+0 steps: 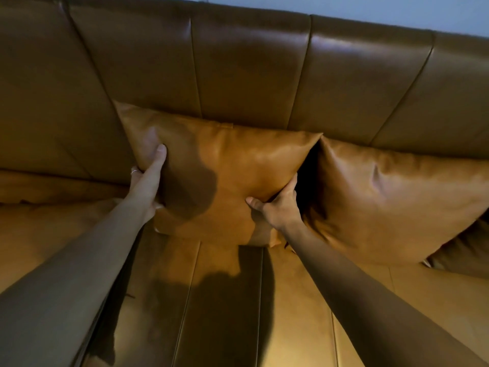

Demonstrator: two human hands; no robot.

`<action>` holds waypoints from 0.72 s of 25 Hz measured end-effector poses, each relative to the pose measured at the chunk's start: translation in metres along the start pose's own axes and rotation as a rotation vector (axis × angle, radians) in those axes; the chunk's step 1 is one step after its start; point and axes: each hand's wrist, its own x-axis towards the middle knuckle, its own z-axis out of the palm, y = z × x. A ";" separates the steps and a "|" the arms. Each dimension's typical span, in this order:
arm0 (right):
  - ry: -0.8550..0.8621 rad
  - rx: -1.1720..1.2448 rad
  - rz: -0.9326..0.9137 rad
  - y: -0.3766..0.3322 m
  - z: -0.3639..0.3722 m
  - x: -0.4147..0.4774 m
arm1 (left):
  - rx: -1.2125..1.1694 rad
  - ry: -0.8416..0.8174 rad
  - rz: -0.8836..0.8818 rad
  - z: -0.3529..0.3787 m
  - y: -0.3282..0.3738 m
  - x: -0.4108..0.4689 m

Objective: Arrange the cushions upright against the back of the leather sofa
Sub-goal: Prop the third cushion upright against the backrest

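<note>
A tan leather cushion point(225, 168) stands upright against the sofa back point(238, 70), in the middle of the view. My left hand point(148, 181) grips its left edge, thumb on the front face. My right hand point(277, 205) grips its lower right edge, fingers tucked behind it. A second tan leather cushion point(391, 197) leans upright against the sofa back just to the right, its corner touching the first cushion's top right corner. A dark gap shows between the two lower down.
The leather seat point(238, 313) stretches toward me under my arms, with stitched seams. A third cushion or fold point(465, 252) shows partly at the far right, behind the second cushion. A pale wall point(397, 9) runs above the sofa back.
</note>
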 end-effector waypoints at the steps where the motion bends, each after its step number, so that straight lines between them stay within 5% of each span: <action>1: 0.004 -0.021 0.014 -0.001 0.001 -0.004 | 0.017 0.020 0.018 0.000 -0.001 -0.003; 6: 0.025 -0.100 0.041 -0.004 0.005 -0.028 | 0.092 0.012 0.065 -0.011 -0.008 -0.026; 12: -0.018 0.112 -0.012 -0.004 0.005 -0.031 | 0.145 -0.176 -0.021 -0.013 -0.003 -0.045; 18: -0.093 0.193 -0.011 -0.004 0.018 -0.032 | 0.165 -0.180 0.020 -0.017 0.000 -0.052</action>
